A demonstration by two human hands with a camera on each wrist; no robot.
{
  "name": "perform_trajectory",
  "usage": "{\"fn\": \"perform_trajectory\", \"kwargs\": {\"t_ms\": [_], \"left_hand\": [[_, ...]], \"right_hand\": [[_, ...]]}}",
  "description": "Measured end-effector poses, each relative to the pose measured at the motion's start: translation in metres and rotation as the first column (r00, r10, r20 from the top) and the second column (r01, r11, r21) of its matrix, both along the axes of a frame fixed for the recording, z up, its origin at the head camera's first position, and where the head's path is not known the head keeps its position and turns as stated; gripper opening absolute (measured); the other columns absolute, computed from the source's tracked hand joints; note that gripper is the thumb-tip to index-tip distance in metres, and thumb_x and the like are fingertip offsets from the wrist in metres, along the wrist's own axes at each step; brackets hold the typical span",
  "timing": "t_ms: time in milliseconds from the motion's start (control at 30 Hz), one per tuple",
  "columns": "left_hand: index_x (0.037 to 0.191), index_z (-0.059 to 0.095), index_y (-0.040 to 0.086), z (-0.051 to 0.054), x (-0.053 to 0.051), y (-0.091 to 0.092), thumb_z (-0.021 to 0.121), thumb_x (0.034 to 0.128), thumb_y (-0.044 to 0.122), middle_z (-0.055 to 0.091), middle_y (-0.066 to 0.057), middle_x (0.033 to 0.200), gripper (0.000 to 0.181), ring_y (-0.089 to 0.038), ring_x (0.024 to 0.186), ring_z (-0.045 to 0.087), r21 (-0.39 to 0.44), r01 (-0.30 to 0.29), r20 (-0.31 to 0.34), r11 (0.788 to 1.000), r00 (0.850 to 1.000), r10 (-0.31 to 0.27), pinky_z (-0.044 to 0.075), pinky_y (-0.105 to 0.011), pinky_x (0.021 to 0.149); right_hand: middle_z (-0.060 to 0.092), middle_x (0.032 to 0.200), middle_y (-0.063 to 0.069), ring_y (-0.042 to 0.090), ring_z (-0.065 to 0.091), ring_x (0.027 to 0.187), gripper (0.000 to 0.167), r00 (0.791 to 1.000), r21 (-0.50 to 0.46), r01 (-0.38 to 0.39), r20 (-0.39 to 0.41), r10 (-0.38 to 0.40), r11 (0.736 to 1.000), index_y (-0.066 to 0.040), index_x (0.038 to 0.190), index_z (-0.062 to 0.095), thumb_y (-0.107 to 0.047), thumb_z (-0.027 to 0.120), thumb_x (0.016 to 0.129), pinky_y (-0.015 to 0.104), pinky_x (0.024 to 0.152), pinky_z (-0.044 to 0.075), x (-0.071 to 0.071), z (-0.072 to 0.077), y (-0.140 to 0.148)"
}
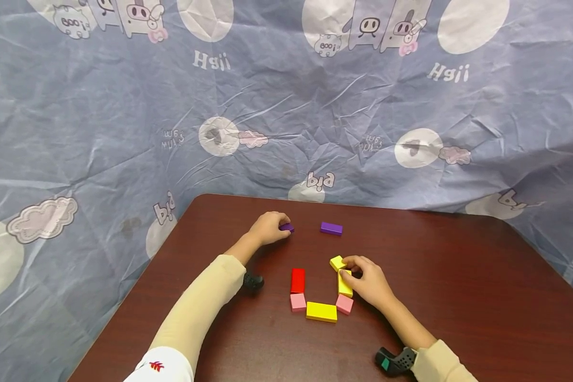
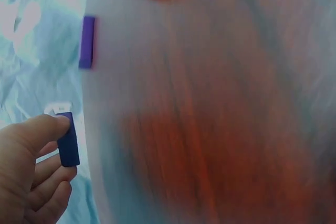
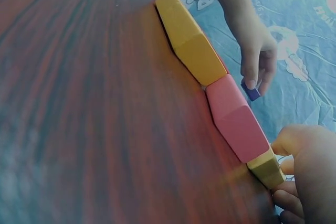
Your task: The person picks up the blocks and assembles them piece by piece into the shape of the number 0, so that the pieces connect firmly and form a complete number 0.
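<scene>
In the head view my left hand [image 1: 269,228] pinches a small purple block [image 1: 287,227] near the table's far side. The left wrist view shows this block [image 2: 67,140] between thumb and fingers. My right hand [image 1: 370,281] has its thumb and forefinger where a small yellow block [image 1: 337,263] meets a longer yellow block [image 1: 345,284]. Its fingers are curled at the yellow pieces; the exact contact is partly hidden. A pink block [image 1: 345,304], a yellow block [image 1: 321,312], another pink block [image 1: 298,302] and a red block [image 1: 298,280] continue the U-shaped row.
Another purple block [image 1: 331,228] lies farther back, right of my left hand. The dark brown table [image 1: 434,265] meets a patterned blue cloth [image 1: 277,95] behind it. Black straps [image 1: 395,362] sit on both wrists.
</scene>
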State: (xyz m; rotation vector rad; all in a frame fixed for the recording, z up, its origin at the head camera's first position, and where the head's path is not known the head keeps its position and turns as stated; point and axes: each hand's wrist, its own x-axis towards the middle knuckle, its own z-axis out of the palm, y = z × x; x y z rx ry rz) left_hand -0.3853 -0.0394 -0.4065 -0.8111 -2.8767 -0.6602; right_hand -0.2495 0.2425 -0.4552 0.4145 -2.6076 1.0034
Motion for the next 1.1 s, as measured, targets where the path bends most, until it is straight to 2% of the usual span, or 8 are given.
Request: {"fn": "perform_trajectory", "kwargs": {"t_ms": [200, 400, 567, 800, 967, 1100], "left_hand": [[0.112, 0.069, 0.006, 0.001, 0.017, 0.009, 0.073, 0.087, 0.023, 0.068, -0.007, 0.105, 0.03, -0.019, 0.095, 0.061, -0.063, 0.112, -0.073, 0.992, 0.991, -0.116, 0.049, -0.034, 0.088], [0.11, 0.071, 0.008, 0.0, 0.03, 0.014, 0.073, 0.0866, 0.023, 0.067, -0.005, 0.101, 0.028, -0.016, 0.089, 0.06, -0.065, 0.159, -0.093, 0.985, 0.982, -0.165, 0.049, -0.032, 0.085], [0.108, 0.072, 0.008, -0.002, 0.037, 0.02, 0.074, 0.0852, 0.024, 0.067, -0.003, 0.097, 0.028, -0.015, 0.086, 0.06, -0.048, 0.169, -0.1, 0.984, 0.98, -0.173, 0.05, -0.03, 0.082], [0.108, 0.072, 0.008, 0.0, 0.049, 0.029, 0.075, 0.0843, 0.026, 0.068, -0.004, 0.099, 0.03, -0.015, 0.086, 0.06, -0.035, 0.128, -0.085, 0.991, 0.988, -0.13, 0.05, -0.029, 0.082], [0.11, 0.072, 0.009, 0.0, 0.057, 0.035, 0.074, 0.0846, 0.027, 0.068, -0.002, 0.1, 0.032, -0.014, 0.087, 0.06, -0.049, 0.131, -0.058, 0.99, 0.989, -0.134, 0.05, -0.029, 0.082], [0.11, 0.073, 0.01, -0.004, 0.061, 0.039, 0.074, 0.0849, 0.028, 0.069, -0.002, 0.101, 0.032, -0.014, 0.088, 0.061, -0.081, 0.142, -0.054, 0.987, 0.988, -0.147, 0.05, -0.028, 0.082]], "right_hand": [[0.062, 0.093, 0.003, 0.018, 0.059, 0.086, 0.026, 1.0, -0.004, -0.006, 0.009, 0.006, 1.0, -0.006, 0.107, 0.069, -0.016, 0.074, 0.083, 0.039, 0.078, 0.051, -0.001, 0.002, -0.001], [0.062, 0.093, 0.003, 0.018, 0.059, 0.086, 0.026, 1.0, -0.001, -0.006, 0.004, 0.006, 1.0, -0.006, 0.106, 0.069, -0.016, 0.074, 0.083, 0.04, 0.078, 0.051, -0.001, 0.002, 0.0], [0.062, 0.092, 0.004, 0.019, 0.059, 0.085, 0.025, 1.0, 0.004, -0.002, 0.0, 0.002, 1.0, -0.006, 0.106, 0.069, -0.015, 0.074, 0.083, 0.039, 0.078, 0.051, 0.0, 0.001, -0.001], [0.062, 0.093, 0.004, 0.019, 0.058, 0.086, 0.026, 1.0, 0.01, 0.005, 0.009, -0.005, 1.0, -0.006, 0.107, 0.069, -0.015, 0.074, 0.084, 0.039, 0.078, 0.05, -0.001, 0.0, 0.0], [0.062, 0.093, 0.004, 0.018, 0.059, 0.085, 0.026, 1.0, 0.008, 0.007, 0.007, -0.007, 1.0, -0.007, 0.107, 0.069, -0.015, 0.074, 0.083, 0.038, 0.078, 0.051, -0.001, 0.0, 0.0], [0.062, 0.093, 0.004, 0.018, 0.058, 0.085, 0.026, 1.0, 0.006, 0.011, 0.009, -0.011, 1.0, -0.007, 0.106, 0.069, -0.016, 0.074, 0.083, 0.038, 0.077, 0.05, 0.0, 0.001, -0.001]]}}
